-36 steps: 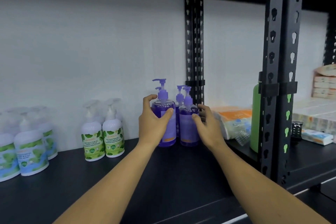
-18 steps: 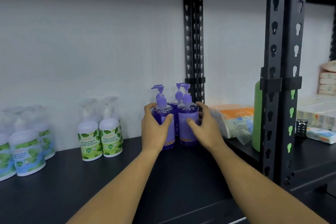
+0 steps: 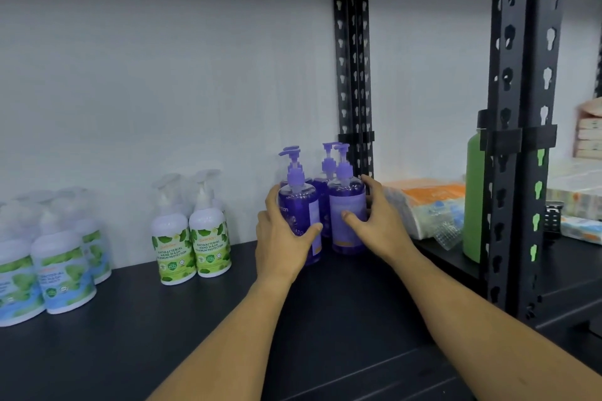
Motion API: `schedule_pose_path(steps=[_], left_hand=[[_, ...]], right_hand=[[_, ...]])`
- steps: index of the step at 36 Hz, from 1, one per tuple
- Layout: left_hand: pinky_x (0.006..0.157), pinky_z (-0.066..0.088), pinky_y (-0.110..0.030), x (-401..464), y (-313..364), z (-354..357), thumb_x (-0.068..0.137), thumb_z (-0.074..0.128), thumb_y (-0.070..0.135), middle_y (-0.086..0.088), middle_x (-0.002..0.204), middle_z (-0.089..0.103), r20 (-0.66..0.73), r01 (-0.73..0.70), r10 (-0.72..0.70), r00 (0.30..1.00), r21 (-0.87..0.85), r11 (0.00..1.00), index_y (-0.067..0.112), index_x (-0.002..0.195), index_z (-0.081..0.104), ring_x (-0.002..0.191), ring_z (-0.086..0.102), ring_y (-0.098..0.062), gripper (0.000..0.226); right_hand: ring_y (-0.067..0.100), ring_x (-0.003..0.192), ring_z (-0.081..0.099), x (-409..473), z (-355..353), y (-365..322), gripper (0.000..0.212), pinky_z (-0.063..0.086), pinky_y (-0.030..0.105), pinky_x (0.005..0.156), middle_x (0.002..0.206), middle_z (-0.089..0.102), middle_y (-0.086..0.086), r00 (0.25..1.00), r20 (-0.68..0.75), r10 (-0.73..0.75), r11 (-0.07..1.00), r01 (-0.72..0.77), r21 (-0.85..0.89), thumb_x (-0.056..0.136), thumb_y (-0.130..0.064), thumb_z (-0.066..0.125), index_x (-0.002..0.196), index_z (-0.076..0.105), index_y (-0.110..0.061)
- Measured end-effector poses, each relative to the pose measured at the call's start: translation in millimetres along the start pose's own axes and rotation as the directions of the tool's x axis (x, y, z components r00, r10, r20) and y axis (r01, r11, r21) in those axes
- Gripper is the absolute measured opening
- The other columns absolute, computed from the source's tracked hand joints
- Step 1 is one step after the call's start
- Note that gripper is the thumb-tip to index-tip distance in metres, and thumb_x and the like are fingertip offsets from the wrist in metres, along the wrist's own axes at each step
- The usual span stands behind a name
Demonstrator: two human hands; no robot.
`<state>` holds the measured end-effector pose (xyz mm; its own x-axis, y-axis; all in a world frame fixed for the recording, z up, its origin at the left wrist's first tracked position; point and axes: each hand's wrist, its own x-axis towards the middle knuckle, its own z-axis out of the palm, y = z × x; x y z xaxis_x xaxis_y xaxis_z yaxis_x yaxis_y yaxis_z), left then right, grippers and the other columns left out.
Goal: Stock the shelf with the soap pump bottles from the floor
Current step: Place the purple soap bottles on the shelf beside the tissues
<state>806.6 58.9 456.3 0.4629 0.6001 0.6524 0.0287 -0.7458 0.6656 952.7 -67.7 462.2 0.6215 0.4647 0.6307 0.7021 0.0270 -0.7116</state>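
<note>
Head view shows both hands far back on the black shelf [image 3: 163,335], at a tight cluster of purple soap bottles by the rear upright post [image 3: 353,75]. The left hand [image 3: 283,238] wraps the front left purple bottle [image 3: 301,208], thumb across its label and fingers round the far side. The right hand [image 3: 378,225] cups the front right purple bottle [image 3: 347,215] in the same way, its fingers between that bottle and the post. Each grip is closed round its own bottle; both bottles stand upright on the shelf, touching or nearly touching each other, with at least one more purple bottle [image 3: 322,192] just behind them.

The risk lies in how tall and top-heavy these bottles look, with long pump heads. If either hand pushes back further, the rear bottle could tip against the wall or the pump spouts could snag on each other and twist one bottle over. Letting go unevenly, or dragging a thumb across a label while pulling away, could rock the front pair toward the shelf edge. The right fingers may also catch on the post. Further left stand two green-label bottles [image 3: 192,238] and some blue-label bottles [image 3: 49,270], well apart, so a sweeping left forearm is the only threat to them. A pack of tissues [image 3: 423,205] lies beyond the post.
</note>
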Motion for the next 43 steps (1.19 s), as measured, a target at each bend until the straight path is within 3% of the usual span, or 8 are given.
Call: schedule_pose_path(steps=[5,11,14,21,26,30,38,43], left_hand=[[0.108,0.044,-0.044,3,-7,-4,0.068,0.080,0.058,0.000,0.151,0.034,0.155,0.099,-0.076,0.985,-0.145,0.984,0.051,0.147,-0.001,0.133,0.046,-0.017,0.114],[0.098,0.049,-0.030,1,-16,-12,0.087,0.072,0.006,0.003,0.127,0.062,0.301,0.119,-0.043,0.953,-0.239,0.964,0.045,0.151,-0.003,0.107,0.064,-0.001,0.107],[0.097,0.050,-0.030,0,-15,-11,0.082,0.081,0.017,0.010,0.114,0.063,0.250,0.105,-0.063,0.966,-0.159,0.982,0.043,0.150,0.003,0.100,0.065,-0.002,0.107],[0.103,0.050,-0.044,0,-14,-1,0.067,0.086,0.050,-0.002,0.144,0.047,0.187,0.083,-0.068,0.980,-0.077,0.994,0.051,0.142,0.004,0.124,0.056,-0.019,0.111],[0.085,0.046,-0.008,0,-18,-1,0.083,0.080,0.018,0.003,0.136,0.054,0.256,0.095,-0.049,0.965,-0.168,0.981,0.040,0.151,-0.005,0.110,0.061,-0.004,0.111],[0.088,0.047,-0.018,-2,-14,-5,0.084,0.076,0.006,0.003,0.123,0.059,0.255,0.063,-0.024,0.967,-0.147,0.987,0.040,0.151,-0.002,0.106,0.062,-0.007,0.109],[0.095,0.055,-0.042,-2,-15,3,0.065,0.087,0.045,-0.002,0.134,0.056,0.141,0.032,-0.023,0.990,-0.065,0.997,0.048,0.143,0.004,0.114,0.062,-0.016,0.114],[0.080,0.047,-0.008,0,-20,5,0.071,0.087,0.035,-0.003,0.130,0.060,0.160,0.041,-0.024,0.987,-0.105,0.994,0.047,0.146,0.002,0.106,0.064,-0.006,0.114]], right_hand=[[0.009,0.125,0.054,-1,0,0,0.083,0.049,0.039,0.106,0.141,0.053,-0.009,1.000,0.002,-0.013,1.000,0.013,-0.012,0.085,-0.025,0.074,0.153,0.027,-0.031],[0.010,0.125,0.055,-1,0,1,0.087,0.049,0.041,0.106,0.141,0.054,-0.009,1.000,0.007,-0.013,1.000,0.014,-0.014,0.083,-0.025,0.076,0.153,0.025,-0.033],[0.009,0.124,0.056,-1,-1,1,0.086,0.049,0.039,0.106,0.140,0.055,-0.009,1.000,0.012,-0.022,1.000,0.022,-0.012,0.084,-0.022,0.076,0.154,0.026,-0.031],[0.009,0.123,0.056,-2,0,0,0.086,0.050,0.037,0.105,0.137,0.054,-0.011,0.999,0.014,-0.034,0.999,0.034,-0.014,0.084,-0.022,0.076,0.154,0.026,-0.030],[0.011,0.125,0.055,-3,0,0,0.086,0.048,0.038,0.107,0.142,0.053,-0.006,0.999,0.005,-0.037,0.999,0.037,-0.024,0.084,-0.022,0.076,0.154,0.026,-0.029],[0.011,0.126,0.054,-2,0,0,0.086,0.048,0.039,0.107,0.142,0.052,-0.006,0.999,0.006,-0.036,0.999,0.036,-0.031,0.084,-0.022,0.076,0.154,0.026,-0.029],[0.008,0.123,0.056,-2,0,1,0.085,0.050,0.040,0.105,0.140,0.055,-0.008,0.999,0.003,-0.043,0.999,0.043,-0.020,0.084,-0.024,0.075,0.153,0.027,-0.030],[0.009,0.123,0.057,-2,0,0,0.085,0.050,0.040,0.104,0.141,0.055,-0.007,0.999,-0.002,-0.032,0.999,0.032,-0.022,0.083,-0.025,0.075,0.153,0.026,-0.031]])
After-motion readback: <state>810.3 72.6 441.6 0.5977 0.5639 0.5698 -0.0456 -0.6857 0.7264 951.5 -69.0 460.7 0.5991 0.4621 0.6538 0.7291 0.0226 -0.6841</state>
